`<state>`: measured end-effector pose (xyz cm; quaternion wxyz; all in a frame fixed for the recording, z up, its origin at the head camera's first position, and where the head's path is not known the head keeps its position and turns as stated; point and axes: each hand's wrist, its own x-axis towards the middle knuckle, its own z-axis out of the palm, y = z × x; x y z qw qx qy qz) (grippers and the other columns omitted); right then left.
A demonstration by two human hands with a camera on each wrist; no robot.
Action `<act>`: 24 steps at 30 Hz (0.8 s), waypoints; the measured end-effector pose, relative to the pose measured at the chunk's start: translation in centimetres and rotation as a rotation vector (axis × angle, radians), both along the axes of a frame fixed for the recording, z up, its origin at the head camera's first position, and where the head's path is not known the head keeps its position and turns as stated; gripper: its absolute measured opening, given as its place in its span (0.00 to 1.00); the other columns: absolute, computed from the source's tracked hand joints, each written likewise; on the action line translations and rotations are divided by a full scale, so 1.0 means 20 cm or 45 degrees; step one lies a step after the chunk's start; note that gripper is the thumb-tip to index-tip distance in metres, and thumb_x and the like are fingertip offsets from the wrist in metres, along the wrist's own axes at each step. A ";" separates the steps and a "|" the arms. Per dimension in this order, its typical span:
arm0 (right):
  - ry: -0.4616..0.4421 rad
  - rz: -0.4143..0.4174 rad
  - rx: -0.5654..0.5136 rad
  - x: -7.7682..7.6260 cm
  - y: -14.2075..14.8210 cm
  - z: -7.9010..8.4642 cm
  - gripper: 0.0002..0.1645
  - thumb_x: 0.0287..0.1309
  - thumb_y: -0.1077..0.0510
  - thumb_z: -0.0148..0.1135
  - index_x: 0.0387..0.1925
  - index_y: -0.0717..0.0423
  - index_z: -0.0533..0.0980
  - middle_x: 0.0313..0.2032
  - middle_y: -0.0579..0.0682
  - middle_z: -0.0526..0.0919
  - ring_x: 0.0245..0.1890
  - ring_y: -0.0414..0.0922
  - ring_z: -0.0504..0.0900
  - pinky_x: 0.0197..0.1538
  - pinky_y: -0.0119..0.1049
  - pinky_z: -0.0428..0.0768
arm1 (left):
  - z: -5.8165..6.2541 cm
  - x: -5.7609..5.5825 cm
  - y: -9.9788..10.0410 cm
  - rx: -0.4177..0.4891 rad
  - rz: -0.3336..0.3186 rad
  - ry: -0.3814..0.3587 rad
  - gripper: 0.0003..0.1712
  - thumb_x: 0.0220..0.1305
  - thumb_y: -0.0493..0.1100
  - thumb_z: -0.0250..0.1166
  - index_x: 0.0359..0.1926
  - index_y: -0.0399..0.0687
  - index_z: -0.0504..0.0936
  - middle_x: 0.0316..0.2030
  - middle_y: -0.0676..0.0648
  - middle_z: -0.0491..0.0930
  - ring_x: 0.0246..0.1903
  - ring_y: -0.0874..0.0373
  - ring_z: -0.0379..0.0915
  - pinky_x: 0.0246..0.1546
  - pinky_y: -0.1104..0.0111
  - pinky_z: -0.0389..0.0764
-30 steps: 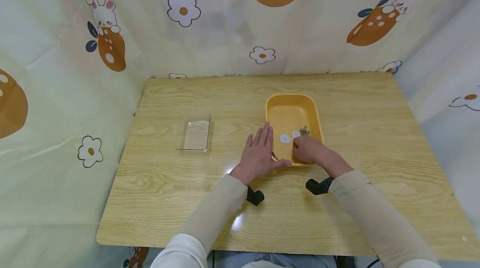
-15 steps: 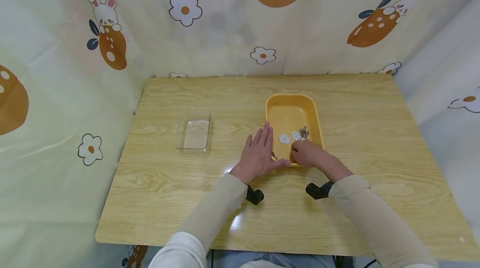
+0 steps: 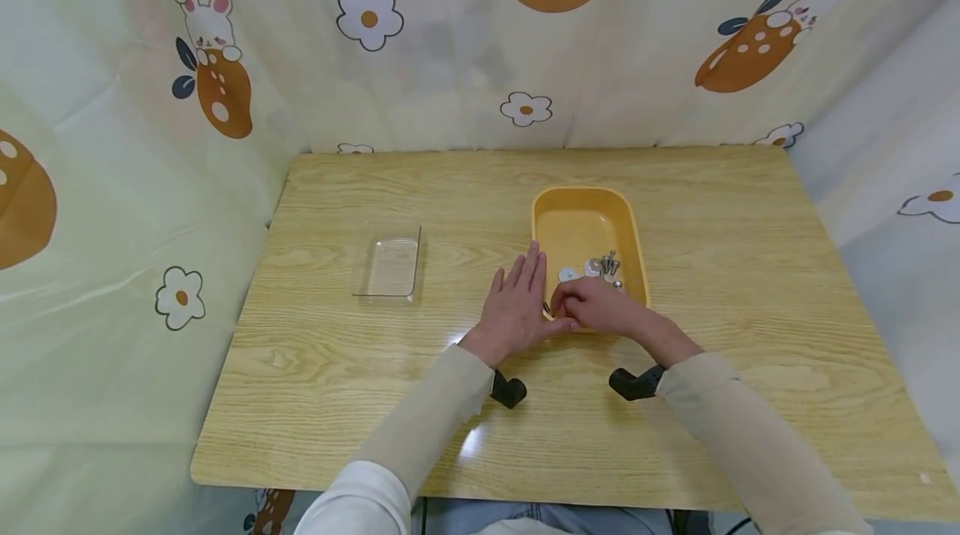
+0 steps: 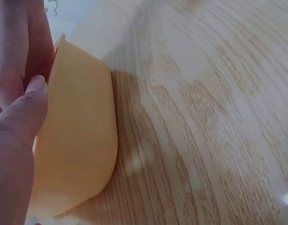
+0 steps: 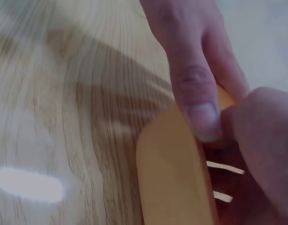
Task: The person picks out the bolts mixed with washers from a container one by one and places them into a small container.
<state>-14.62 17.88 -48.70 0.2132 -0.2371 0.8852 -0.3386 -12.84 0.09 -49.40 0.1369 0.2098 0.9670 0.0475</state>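
The yellow tray (image 3: 586,222) stands right of the table's middle. My left hand (image 3: 514,310) lies along its left side with straight fingers, and its thumb rests on the near rim. My right hand (image 3: 597,307) is inside the tray's near part, fingers bent toward the near left corner. A small dark metal piece (image 3: 547,308) shows there beside the fingers. The right fingertips are hidden, so anything between them cannot be seen. Beyond the right hand lie flat round washers (image 3: 568,274) and several small screws (image 3: 609,263). In the right wrist view, the left thumb (image 5: 200,112) overlaps the tray wall.
A clear plastic box (image 3: 390,264) sits on the wooden table (image 3: 300,402) to the left. Black wrist mounts (image 3: 636,383) extend from both sleeves just above the table. A patterned curtain (image 3: 435,60) hangs behind the table and along its sides.
My right hand has moved left inside the tray, from near the screws to the near left corner. More of the screws now show at its right. The left hand has stayed in place.
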 end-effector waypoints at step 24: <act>0.092 -0.044 0.164 -0.08 0.03 -0.06 0.15 0.65 0.69 0.49 0.42 0.69 0.82 0.37 0.59 0.85 0.37 0.50 0.79 0.48 0.51 0.78 | -0.03 -0.01 -0.02 0.044 -0.006 0.047 0.69 0.54 0.87 0.41 0.79 0.47 0.33 0.80 0.48 0.27 0.79 0.52 0.39 0.77 0.51 0.50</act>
